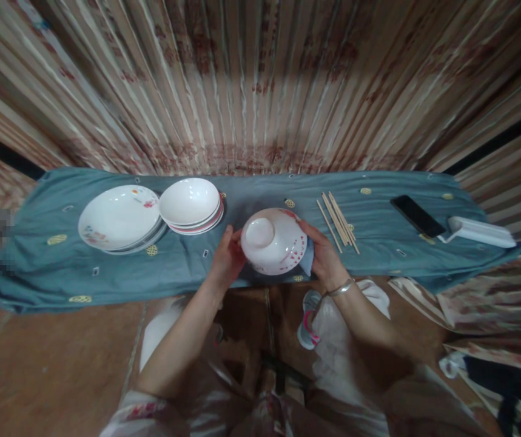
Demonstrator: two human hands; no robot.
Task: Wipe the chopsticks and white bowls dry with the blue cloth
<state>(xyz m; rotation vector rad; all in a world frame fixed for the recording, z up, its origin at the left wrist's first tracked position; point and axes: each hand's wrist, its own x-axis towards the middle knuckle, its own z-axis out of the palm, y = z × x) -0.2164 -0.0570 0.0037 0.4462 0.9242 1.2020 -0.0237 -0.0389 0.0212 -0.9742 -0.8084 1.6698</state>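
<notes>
- White bowl (282,252) with red marks around its outside is held bottom up and tilted, its round foot turned up towards the camera. It is over the counter's near edge, about midway between the left and right ends; whether its rim touches the surface is unclear.
- Left hand (228,260) grips the bowl by its left side, thumb raised, the other fingers partly hidden.
- Right hand (326,260) grips the bowl's right side, fingers at the rim, with a blue cloth (307,257) bunched between palm and bowl. A silvery bracelet (344,287) circles that wrist.
- Teal cover (260,187) with yellow motifs drapes the counter (119,276) and hangs past its near edge.
- White plates (121,213) with floral decoration sit stacked towards the counter's left end.
- White bowls (190,201), stacked right way up with red bands showing low on the side, stand just right of the plates, nearer the far edge than the held bowl.
- Pale wooden chopsticks (341,223) lie loosely side by side, right of centre, slanting from the far edge towards the near one.
- Black phone (417,215) lies flat towards the right end; near the right corner, just beside it, is a white object (483,232) too unclear to name.
- Striped, pleated curtain (260,85) hangs behind the far edge.
</notes>
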